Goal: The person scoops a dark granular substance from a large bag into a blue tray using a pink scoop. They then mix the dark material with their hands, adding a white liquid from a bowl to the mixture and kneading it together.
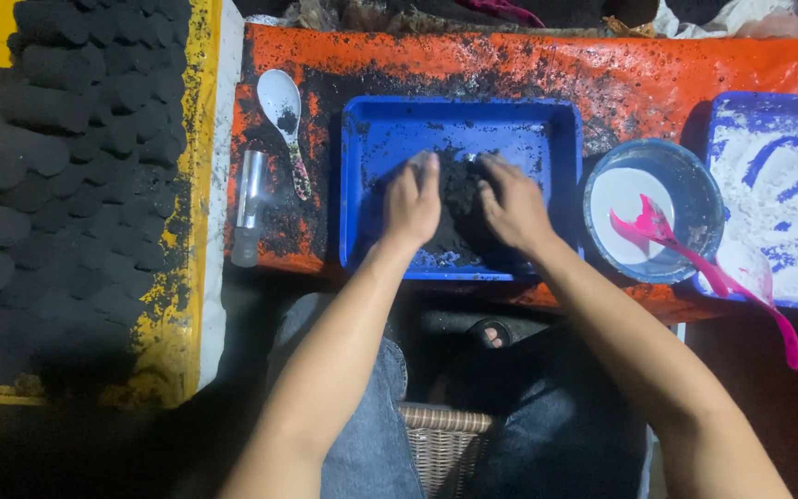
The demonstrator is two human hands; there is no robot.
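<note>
Orange sheeting (658,74) is lying black-dusted under a blue tray (367,120), where the left hand (411,201) and right hand (513,205) are pressing, fingers spread, on a black powder mound (459,208). It is looking soft and crumbly, so cupping from both sides is probably suiting it best.

Around the orange table (658,79) are counted two blue trays (362,185) (727,115), one bowl (695,185), two spoons (281,102) (695,263), one clear tube (249,199), and many black lumps (57,139).

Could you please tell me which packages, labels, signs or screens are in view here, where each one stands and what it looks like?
None in view: the blue plastic tray, the round blue bowl and the clear plastic tube on the orange sheet show no label that I can make out.
</note>
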